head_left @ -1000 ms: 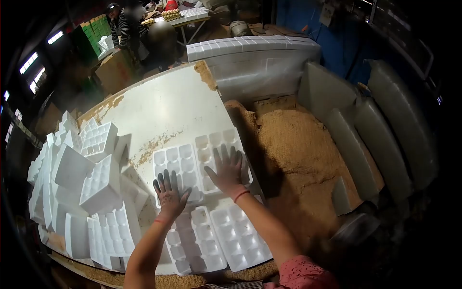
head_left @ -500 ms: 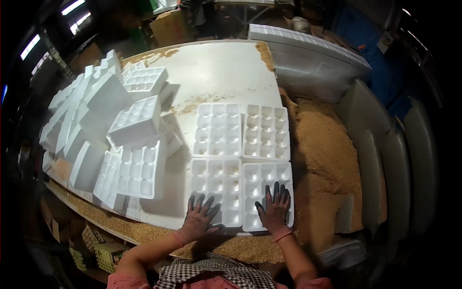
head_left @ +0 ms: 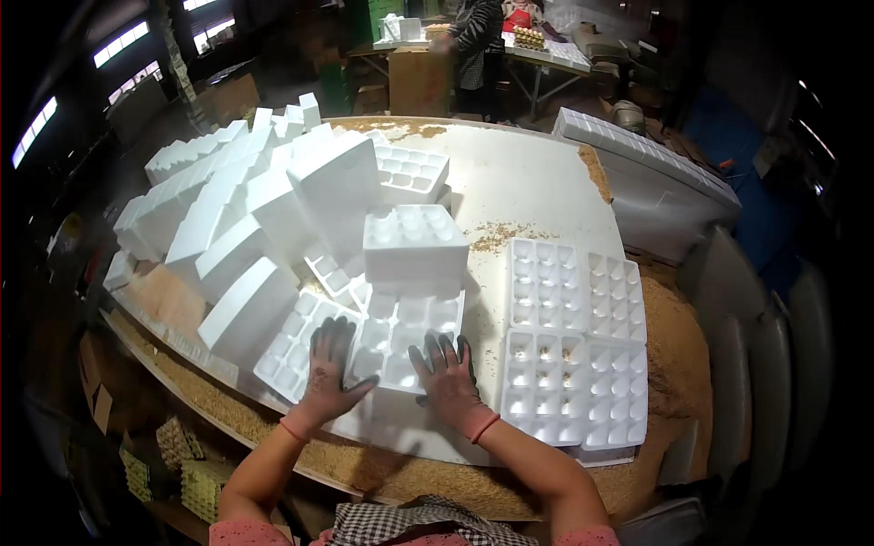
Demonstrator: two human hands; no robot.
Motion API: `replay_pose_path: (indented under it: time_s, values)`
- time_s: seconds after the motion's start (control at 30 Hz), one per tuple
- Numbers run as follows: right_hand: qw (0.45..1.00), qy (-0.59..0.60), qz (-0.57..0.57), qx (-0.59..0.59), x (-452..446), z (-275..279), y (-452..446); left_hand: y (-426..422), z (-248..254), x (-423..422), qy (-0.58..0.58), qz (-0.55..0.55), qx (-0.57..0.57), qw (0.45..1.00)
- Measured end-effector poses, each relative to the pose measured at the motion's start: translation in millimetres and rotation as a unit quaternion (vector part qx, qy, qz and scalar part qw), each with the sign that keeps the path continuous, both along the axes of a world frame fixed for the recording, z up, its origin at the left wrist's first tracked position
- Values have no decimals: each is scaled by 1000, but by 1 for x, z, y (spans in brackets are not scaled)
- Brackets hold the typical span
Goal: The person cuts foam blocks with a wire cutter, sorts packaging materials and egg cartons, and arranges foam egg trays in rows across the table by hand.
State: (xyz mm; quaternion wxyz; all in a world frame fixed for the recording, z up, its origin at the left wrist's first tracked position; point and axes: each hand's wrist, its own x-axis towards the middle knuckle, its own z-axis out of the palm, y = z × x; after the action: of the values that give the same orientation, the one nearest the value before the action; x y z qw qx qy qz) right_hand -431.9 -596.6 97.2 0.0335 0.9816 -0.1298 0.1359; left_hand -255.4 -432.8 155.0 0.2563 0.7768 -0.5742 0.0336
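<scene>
My left hand (head_left: 332,371), in a glove with dark fingers, lies with fingers spread at the edge between two white foam trays, the tilted left one (head_left: 296,344) and the middle one (head_left: 414,318). Over the near edge of the middle tray is my right hand (head_left: 449,378), gloved the same way, fingers apart. Whether either palm presses on the foam is hard to tell. To the right, several white trays with square hollows (head_left: 546,369) lie side by side, hollows up, with brown bits in some. An upturned foam block (head_left: 414,250) stands just beyond my hands.
Stacked foam pieces (head_left: 218,205) fill the table's left side. Brown grains (head_left: 678,355) lie beyond the right edge and along the near edge (head_left: 382,469). A long wrapped foam stack (head_left: 646,182) stands at the back right. A person in striped sleeves (head_left: 478,45) stands behind the table.
My hands have moved left from the flat trays on the right to the trays by the foam pile. The view has swung left.
</scene>
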Motion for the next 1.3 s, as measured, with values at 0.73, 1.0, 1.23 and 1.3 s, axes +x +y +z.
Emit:
replay_pose_path:
  time_s: [0.73,1.0,1.23,1.3]
  values:
    - [996,0,0,-94,-135,330,-224,-118,-6,37,-97,-204,251,941]
    - [954,126,-257,-90,-171,338,-341,-88,271,19,402,-68,76,910]
    - [927,162,-339,13,-205,158,-455,-324,219,-44,147,-152,-175,961]
    - [930,124,-346,15,-187,115,-478,-417,152,-48,-169,-118,-134,969]
